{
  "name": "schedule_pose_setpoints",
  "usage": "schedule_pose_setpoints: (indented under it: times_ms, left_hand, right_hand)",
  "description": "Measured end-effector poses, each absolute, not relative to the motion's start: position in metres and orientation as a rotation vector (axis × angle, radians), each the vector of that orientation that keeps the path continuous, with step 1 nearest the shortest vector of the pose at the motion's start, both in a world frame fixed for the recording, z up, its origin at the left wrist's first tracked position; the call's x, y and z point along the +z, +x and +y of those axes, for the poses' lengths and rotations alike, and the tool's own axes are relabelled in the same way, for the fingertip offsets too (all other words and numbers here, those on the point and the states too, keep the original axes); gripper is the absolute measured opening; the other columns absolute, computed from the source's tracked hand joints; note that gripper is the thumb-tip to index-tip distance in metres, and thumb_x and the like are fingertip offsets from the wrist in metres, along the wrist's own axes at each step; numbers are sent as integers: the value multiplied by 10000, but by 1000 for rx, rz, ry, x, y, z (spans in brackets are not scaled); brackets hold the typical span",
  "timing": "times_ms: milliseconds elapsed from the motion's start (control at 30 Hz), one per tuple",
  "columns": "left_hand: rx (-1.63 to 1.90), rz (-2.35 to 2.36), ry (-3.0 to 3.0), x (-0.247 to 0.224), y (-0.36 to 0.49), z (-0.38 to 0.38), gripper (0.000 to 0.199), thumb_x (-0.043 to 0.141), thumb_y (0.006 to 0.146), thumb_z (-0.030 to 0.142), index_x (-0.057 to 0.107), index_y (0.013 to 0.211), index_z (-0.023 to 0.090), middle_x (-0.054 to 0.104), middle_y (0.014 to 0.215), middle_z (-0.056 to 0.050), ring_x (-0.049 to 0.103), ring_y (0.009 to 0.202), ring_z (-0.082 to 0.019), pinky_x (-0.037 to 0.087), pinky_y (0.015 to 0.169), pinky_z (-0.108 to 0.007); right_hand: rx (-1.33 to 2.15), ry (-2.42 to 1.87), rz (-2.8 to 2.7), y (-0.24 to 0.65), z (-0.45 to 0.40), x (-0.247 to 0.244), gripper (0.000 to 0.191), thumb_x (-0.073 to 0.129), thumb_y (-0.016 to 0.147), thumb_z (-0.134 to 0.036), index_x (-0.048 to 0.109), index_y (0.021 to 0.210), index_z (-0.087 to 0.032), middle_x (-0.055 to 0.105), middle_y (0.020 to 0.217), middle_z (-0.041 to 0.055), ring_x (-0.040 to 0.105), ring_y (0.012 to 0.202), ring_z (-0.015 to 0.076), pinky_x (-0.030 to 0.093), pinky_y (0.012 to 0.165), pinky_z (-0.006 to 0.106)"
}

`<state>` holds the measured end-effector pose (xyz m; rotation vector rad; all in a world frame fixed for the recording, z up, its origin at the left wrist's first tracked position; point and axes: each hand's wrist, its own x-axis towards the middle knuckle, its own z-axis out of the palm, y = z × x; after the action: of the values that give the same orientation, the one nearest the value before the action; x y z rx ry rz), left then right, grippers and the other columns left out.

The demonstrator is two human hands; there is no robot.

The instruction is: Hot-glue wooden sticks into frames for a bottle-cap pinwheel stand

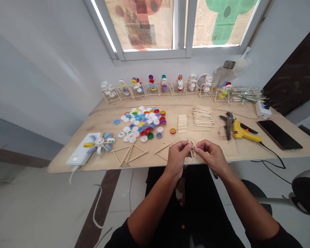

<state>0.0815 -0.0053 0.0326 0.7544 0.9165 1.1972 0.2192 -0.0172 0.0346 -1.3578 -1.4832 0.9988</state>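
Remote, I see | left hand (178, 153) and right hand (212, 154): fingers clamped on thin sticks (192, 157) above the worktop's (222, 148) near edge, apparently steadying where they meet | stick pile (203, 117) beyond, glue gun (238, 130) rightward, likely for easy reach

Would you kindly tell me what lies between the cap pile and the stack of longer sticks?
In the head view, a stack of shorter sticks lies between them, with a lone red-orange cap to its left.
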Motion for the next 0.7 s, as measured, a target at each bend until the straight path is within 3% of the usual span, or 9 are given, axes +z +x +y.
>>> schedule_pose_setpoints:
  times_ms: [333,700]
  left_hand:
    - [1178,875,582,38,79,-7,284,789,579,297,573,669,137,561,593,35,513,531,-71,443,539,-210]
    - [1157,879,634,41,83,-10,307,801,568,331,581,653,135,575,580,33,514,517,-70,437,534,-209]
  right_hand:
    - [1022,-1387,-1286,238,-2,23,312,696,684,-466,606,759,-176,560,632,-20,485,579,108,378,554,241]
    - [1211,-1305,-1228,228,-11,35,331,712,677,-466,603,780,-171,590,645,-12,500,582,100,403,558,231]
